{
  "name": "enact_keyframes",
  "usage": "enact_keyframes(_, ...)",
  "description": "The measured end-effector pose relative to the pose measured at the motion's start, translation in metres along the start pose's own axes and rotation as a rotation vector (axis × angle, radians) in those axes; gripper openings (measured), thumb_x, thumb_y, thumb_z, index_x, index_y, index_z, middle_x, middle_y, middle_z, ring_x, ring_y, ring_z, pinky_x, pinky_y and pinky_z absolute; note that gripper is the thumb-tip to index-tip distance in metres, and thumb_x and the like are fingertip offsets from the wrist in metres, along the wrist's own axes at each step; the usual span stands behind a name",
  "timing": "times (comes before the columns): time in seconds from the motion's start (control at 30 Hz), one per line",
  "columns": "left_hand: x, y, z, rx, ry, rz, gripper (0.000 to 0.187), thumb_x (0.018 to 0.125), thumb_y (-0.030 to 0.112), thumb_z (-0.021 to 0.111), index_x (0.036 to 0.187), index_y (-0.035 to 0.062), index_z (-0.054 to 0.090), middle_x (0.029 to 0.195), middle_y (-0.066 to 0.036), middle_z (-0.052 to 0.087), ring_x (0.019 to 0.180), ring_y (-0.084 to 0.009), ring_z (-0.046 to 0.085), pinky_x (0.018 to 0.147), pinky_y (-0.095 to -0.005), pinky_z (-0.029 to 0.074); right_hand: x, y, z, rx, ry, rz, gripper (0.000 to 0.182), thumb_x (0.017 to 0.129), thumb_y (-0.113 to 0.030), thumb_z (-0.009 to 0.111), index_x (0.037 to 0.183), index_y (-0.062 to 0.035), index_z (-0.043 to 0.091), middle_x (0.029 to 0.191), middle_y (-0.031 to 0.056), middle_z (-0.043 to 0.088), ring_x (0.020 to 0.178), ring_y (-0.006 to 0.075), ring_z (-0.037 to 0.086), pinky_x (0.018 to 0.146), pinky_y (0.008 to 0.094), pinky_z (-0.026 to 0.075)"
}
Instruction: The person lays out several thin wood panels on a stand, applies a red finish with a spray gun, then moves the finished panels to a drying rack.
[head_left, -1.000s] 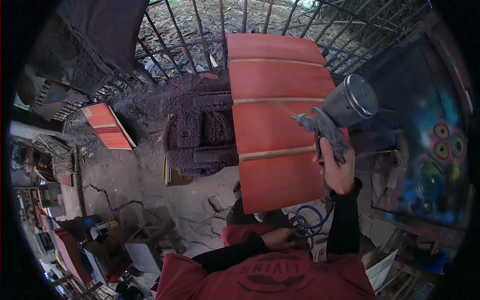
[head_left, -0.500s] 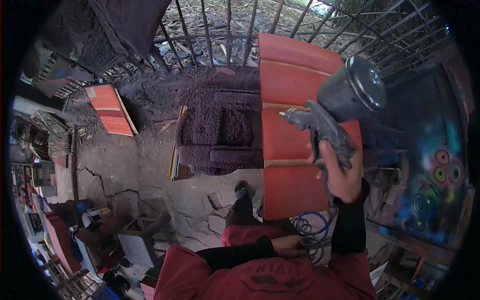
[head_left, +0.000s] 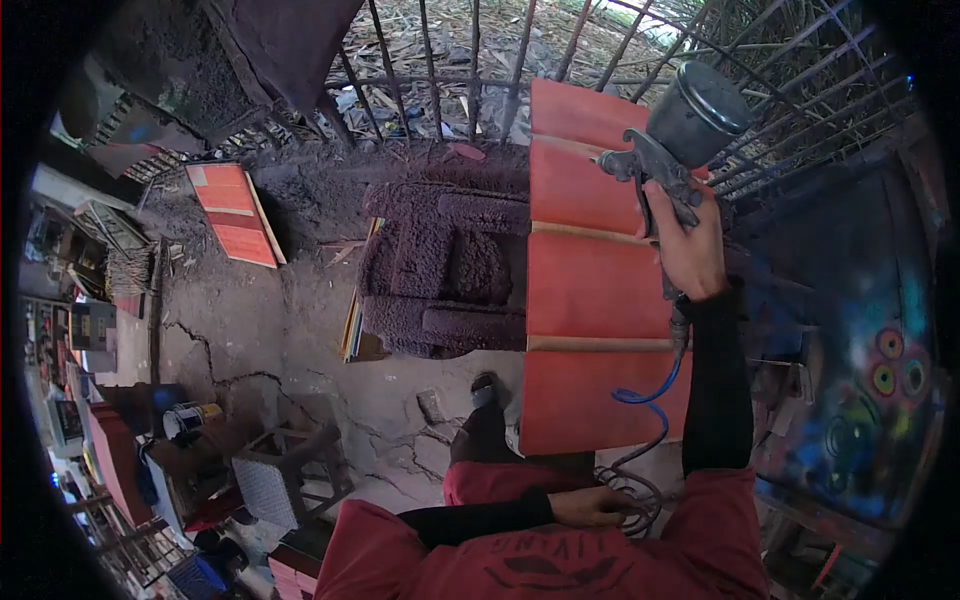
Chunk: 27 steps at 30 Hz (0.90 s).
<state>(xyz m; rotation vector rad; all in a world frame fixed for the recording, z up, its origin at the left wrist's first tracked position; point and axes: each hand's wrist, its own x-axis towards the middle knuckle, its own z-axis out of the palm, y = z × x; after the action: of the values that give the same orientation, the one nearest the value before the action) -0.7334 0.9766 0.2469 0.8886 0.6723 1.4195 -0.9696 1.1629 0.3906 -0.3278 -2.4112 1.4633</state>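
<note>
My right hand [head_left: 690, 243] is wrapped round the handle of a dark spray gun [head_left: 655, 170], held above the upper part of the red panels. A round metal cup [head_left: 697, 113] sits on the gun, and its nozzle points left. From the handle a blue hose [head_left: 655, 400] hangs down over the lowest panel. The red panels [head_left: 610, 300] lie in a column with pale strips between them. Low in front of my body, my left hand [head_left: 590, 507] is closed on the coiled part of the hose, near my shirt.
Left of the panels stands a crusted dark armchair [head_left: 445, 265]. Metal bars [head_left: 475, 90] run along the back. Another red panel [head_left: 235, 215] leans at the left, beyond cracked ground. A stool [head_left: 285, 475] is at lower left, and a paint-marked dark board [head_left: 850, 350] at right.
My right hand and the spray gun have moved up, farther over the panels. More of the blue hose now hangs across the lowest panel. The whole view has shifted slightly.
</note>
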Motion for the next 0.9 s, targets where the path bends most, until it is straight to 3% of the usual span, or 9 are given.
enact_keyframes(0.13, 0.01, 0.006, -0.002, 0.003, -0.038, -0.062, 0.043, 0.092, 0.019, 0.045, 0.132, 0.0044, 0.043, 0.099, -0.013, 0.06, 0.09, -0.0187, 0.055, 0.082, -0.0316, 0.045, 0.003, 0.018, -0.021, 0.007, 0.049, 0.032, 0.024, 0.092, -0.025, 0.052, 0.089, -0.0022, 0.058, 0.07, 0.0026, 0.06, 0.055, 0.0079, 0.056, 0.037, 0.022, 0.04)
enact_keyframes(0.2, 0.017, 0.007, -0.003, -0.042, -0.095, -0.222, 0.044, 0.092, 0.021, 0.045, 0.132, 0.003, 0.043, 0.099, -0.013, 0.06, 0.089, -0.0191, 0.055, 0.082, -0.0318, 0.045, 0.003, 0.029, -0.036, 0.007, 0.067, 0.058, 0.025, 0.092, -0.026, 0.052, 0.088, -0.0016, 0.058, 0.069, 0.0028, 0.059, 0.055, 0.008, 0.056, 0.037, 0.0223, 0.04)
enact_keyframes(0.3, 0.024, -0.005, 0.0, -0.025, -0.085, -0.209, 0.045, 0.091, 0.022, 0.046, 0.131, 0.0027, 0.044, 0.1, -0.014, 0.06, 0.091, -0.0185, 0.055, 0.083, -0.0309, 0.045, 0.001, 0.041, -0.063, -0.071, 0.069, 0.195, 0.026, 0.092, -0.026, 0.053, 0.087, -0.0015, 0.059, 0.068, 0.0029, 0.059, 0.054, 0.008, 0.056, 0.038, 0.0224, 0.04)
enact_keyframes(0.43, 0.037, -0.014, 0.003, -0.07, -0.125, -0.277, 0.045, 0.092, 0.023, 0.045, 0.132, 0.003, 0.043, 0.103, -0.013, 0.059, 0.094, -0.0166, 0.054, 0.084, -0.0301, 0.044, -0.005, 0.049, -0.091, -0.038, 0.146, 0.176, 0.027, 0.092, -0.027, 0.053, 0.086, -0.0018, 0.059, 0.068, 0.0027, 0.059, 0.052, 0.0079, 0.055, 0.037, 0.0223, 0.039)
enact_keyframes(0.53, 0.047, -0.013, 0.006, -0.088, -0.146, -0.288, 0.045, 0.092, 0.023, 0.044, 0.133, 0.0021, 0.041, 0.108, -0.013, 0.058, 0.1, -0.0155, 0.052, 0.087, -0.0297, 0.043, -0.009, 0.063, -0.116, -0.018, 0.176, 0.207, 0.025, 0.091, -0.023, 0.053, 0.096, -0.0002, 0.059, 0.069, 0.0035, 0.058, 0.053, 0.0095, 0.056, 0.037, 0.0249, 0.041)
enact_keyframes(0.63, 0.057, -0.018, 0.01, -0.081, -0.148, -0.305, 0.046, 0.092, 0.022, 0.045, 0.133, 0.0007, 0.04, 0.112, -0.012, 0.056, 0.103, -0.0155, 0.051, 0.09, -0.03, 0.042, -0.013, 0.077, -0.138, 0.014, 0.229, 0.207, 0.026, 0.092, -0.027, 0.052, 0.086, -0.0026, 0.059, 0.069, 0.0027, 0.059, 0.052, 0.0077, 0.054, 0.036, 0.0215, 0.038)
enact_keyframes(0.7, 0.063, -0.024, 0.019, -0.049, -0.015, -0.125, 0.043, 0.09, 0.02, 0.04, 0.129, 0.0024, 0.045, 0.079, -0.004, 0.054, 0.074, -0.0126, 0.049, 0.068, -0.0288, 0.043, -0.015, 0.09, -0.156, 0.045, 0.231, 0.195, 0.027, 0.092, -0.028, 0.053, 0.088, -0.0024, 0.059, 0.07, 0.0035, 0.06, 0.052, 0.0083, 0.055, 0.035, 0.0216, 0.038)
enact_keyframes(0.83, 0.076, -0.022, 0.018, -0.045, -0.04, -0.161, 0.042, 0.091, 0.019, 0.04, 0.13, 0.0046, 0.045, 0.078, -0.004, 0.053, 0.073, -0.0118, 0.048, 0.067, -0.0285, 0.043, -0.022, 0.1, -0.185, 0.051, 0.278, 0.218, 0.028, 0.092, -0.029, 0.053, 0.089, -0.0019, 0.059, 0.071, 0.0047, 0.06, 0.052, 0.009, 0.055, 0.034, 0.0221, 0.038)
enact_keyframes(0.9, 0.085, -0.019, 0.015, -0.059, -0.175, -0.358, 0.052, 0.094, 0.032, 0.039, 0.135, 0.0009, 0.037, 0.117, -0.015, 0.054, 0.106, -0.0183, 0.051, 0.093, -0.0322, 0.041, -0.025, 0.108, -0.199, 0.044, 0.33, 0.241, 0.029, 0.091, -0.03, 0.053, 0.089, -0.0013, 0.059, 0.071, 0.0055, 0.061, 0.052, 0.0096, 0.056, 0.033, 0.0226, 0.038)
